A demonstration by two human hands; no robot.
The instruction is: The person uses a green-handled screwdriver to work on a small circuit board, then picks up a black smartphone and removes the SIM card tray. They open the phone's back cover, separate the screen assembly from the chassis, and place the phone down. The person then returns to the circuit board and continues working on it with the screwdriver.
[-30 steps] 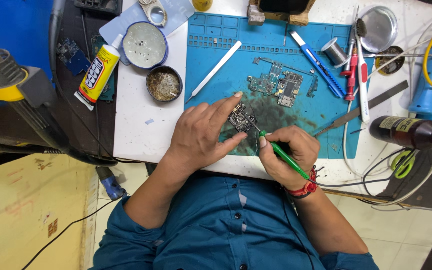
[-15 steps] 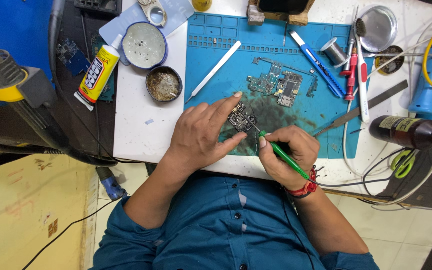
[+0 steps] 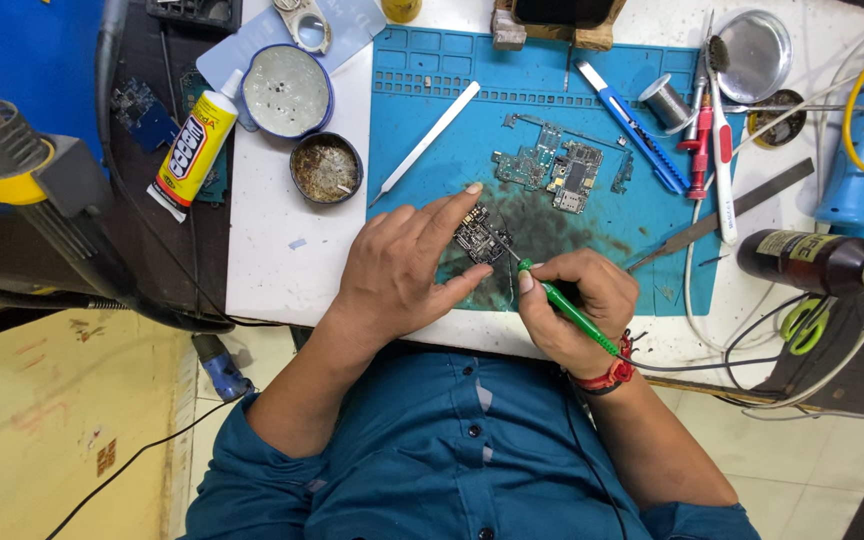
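The work surface was a white bench top [image 3: 272, 260] carrying a blue silicone repair mat [image 3: 602, 75], stained dark near its near edge. Beyond the bench's left edge lay a dark surface and, nearer, a pale yellow floor [image 3: 62, 420]. A blue panel stood at far left.

The left hand [image 3: 402, 265] was spread, fingers extended, with forefinger and thumb pinching a small dark circuit board [image 3: 477, 238] against the mat. The board lay at the near centre of the mat, on the stained patch, between the two hands.

The right hand [image 3: 577, 305] was closed in a pen-like grip around a green-handled tool [image 3: 562, 300]. The tool's long axis ran diagonally, from the handle end near the wrist at near right to the tip at far left. The tip pointed at the near-right edge of the circuit board; whether it touched could not be determined. A red band [image 3: 607, 378] sat on the right wrist.

Other items on the mat:
- a second, larger circuit board [image 3: 552, 170], far of the hands and well apart from them;
- a white spudger [image 3: 427, 140], lying diagonally at far left;
- a blue utility knife [image 3: 632, 138] at far right.

On the bench left of the mat: a round tin [image 3: 324, 168], an open round container [image 3: 285, 90] and a yellow-and-white glue tube [image 3: 192, 150]. A dark bottle [image 3: 812, 262] lay on its side at right.
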